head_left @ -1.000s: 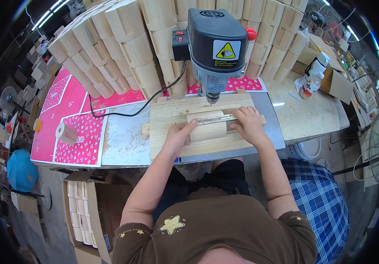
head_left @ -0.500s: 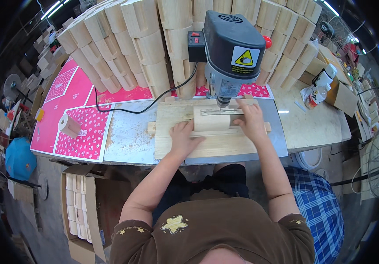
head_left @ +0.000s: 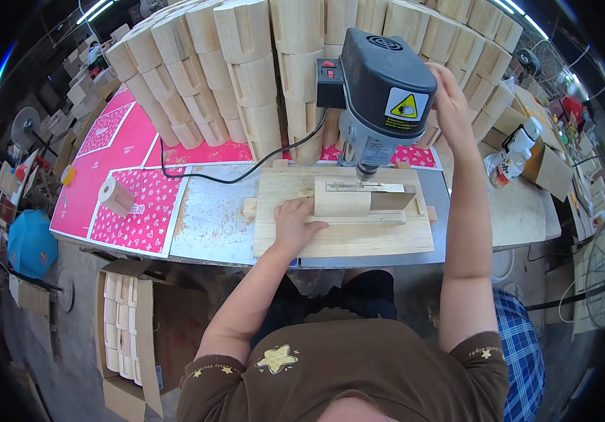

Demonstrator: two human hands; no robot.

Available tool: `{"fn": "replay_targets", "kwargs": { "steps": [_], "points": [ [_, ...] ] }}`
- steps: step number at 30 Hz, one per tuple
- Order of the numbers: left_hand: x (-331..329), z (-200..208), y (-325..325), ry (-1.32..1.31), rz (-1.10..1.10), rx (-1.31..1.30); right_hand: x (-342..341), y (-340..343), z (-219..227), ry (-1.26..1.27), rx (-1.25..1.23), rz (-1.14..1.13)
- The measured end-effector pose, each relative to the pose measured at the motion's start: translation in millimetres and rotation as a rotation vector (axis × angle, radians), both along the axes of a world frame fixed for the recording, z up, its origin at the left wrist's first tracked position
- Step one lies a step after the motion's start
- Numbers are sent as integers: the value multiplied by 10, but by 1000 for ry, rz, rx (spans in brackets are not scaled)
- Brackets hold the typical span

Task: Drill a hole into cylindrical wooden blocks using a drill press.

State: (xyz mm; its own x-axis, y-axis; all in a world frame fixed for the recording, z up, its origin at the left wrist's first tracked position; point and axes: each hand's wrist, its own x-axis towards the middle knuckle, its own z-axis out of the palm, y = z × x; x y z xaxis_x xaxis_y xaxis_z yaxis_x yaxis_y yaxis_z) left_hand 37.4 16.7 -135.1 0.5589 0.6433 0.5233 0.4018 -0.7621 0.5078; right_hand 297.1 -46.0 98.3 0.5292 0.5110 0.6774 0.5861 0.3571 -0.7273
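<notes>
The left hand (head_left: 294, 224) lies with thumb and fingers spread apart, clamped on nothing, its fingertips at the left end of a pale, smooth wooden block with a rounded side (head_left: 342, 204). The block sits just right of that hand, on a flat, light-grained wooden board (head_left: 344, 240). Along its top runs a narrow, silvery slotted metal strip (head_left: 363, 188); a flat grey metal plate (head_left: 391, 202) juts from its right end. Above the block's far edge stands the metal chuck (head_left: 367, 171) of a black-and-grey drill press (head_left: 388, 84). The right hand (head_left: 450, 98), well apart from the block, is raised at the press's right side; I cannot tell whether its fingers are closed on anything. Beyond rise stacked, pale wooden pieces with cut recesses (head_left: 247, 49).
</notes>
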Motion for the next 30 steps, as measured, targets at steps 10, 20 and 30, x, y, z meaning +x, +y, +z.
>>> {"fn": "replay_targets", "kwargs": {
  "steps": [10,20,30],
  "points": [
    [21,6,34,10,-10,-28,-457,-614,-83,-512,-236,-429],
    [47,36,7,10,-30,-28,-555,-692,-1490,-366,2,-235],
    [9,16,-7,19,-2,-26,-445,-587,-477,-357,92,-257]
  ]
}}
